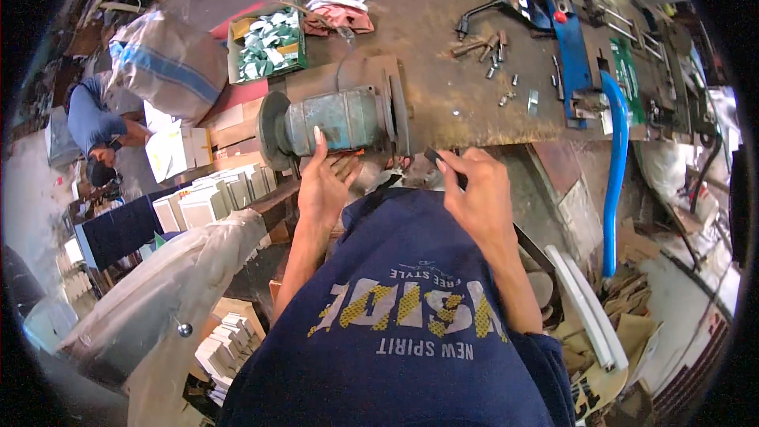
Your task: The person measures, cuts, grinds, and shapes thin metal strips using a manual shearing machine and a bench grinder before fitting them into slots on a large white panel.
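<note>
A worn green-grey bench grinder (330, 120) sits at the near edge of the workbench, with a round wheel at each end. My left hand (318, 186) is at the near side of its body, palm up with the fingers stretched out and nothing visible in them. The thumb points up in front of the motor housing; I cannot tell if it touches. My right hand (481, 190) is just off the bench edge, right of the grinder's right wheel (398, 111). Between its thumb and fingers it pinches a small dark piece (432, 156), partly hidden.
A box of green and white pieces (269, 46) and folded cloths (340, 9) lie beyond the grinder. Small metal parts (506, 99) are scattered on the workbench (443, 55). A blue hose (615, 182) hangs at right. White boxes (213, 199) and another person (103, 122) are at left.
</note>
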Motion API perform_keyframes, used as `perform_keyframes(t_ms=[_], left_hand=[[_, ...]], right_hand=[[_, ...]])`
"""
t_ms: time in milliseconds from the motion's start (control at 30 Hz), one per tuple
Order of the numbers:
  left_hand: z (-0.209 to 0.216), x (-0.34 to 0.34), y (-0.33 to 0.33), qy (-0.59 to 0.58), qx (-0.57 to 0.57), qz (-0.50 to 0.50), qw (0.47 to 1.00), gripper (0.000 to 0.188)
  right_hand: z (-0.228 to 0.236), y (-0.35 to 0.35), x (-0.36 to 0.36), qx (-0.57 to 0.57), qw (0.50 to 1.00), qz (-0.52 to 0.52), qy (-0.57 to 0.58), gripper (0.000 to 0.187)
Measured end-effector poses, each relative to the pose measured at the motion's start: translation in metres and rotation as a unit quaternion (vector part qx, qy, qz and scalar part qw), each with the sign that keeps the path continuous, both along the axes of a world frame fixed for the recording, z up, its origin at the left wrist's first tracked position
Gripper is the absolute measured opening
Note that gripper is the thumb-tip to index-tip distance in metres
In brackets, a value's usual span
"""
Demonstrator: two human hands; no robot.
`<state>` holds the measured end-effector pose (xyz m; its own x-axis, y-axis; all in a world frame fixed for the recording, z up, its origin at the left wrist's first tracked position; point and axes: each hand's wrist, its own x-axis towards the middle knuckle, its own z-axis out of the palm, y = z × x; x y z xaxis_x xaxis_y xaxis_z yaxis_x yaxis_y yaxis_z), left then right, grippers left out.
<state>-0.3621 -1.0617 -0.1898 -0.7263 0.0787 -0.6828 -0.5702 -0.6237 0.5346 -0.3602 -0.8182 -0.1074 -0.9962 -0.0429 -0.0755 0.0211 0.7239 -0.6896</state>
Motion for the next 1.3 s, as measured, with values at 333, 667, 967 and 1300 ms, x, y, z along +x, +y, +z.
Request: perform_keyframes(t_ms=[333,667,967,1300], left_hand=[[-0.009,0.002,-0.009,-0.020,-0.023,-0.023,0.999,0.083],[-0.005,0.001,-0.012,-0.015,-0.037,-0.065,0.997,0.086],[0.000,-0.007,-0.018,0.004,-0.012,-0.082,0.997,0.087],[-0.037,-0.004,-0.027,-0.020,-0.005,-0.084,0.996,0.129]], right_hand=[[-0.022,-0.039,0.003,0.093,0.993,-0.031,0.068,0.012],[-0.028,-0.053,0.006,0.105,0.990,-0.052,0.076,0.012],[-0.025,-0.068,0.002,0.150,0.986,-0.046,0.059,0.012],[-0.046,-0.061,0.026,0.077,0.992,-0.053,0.090,0.015]])
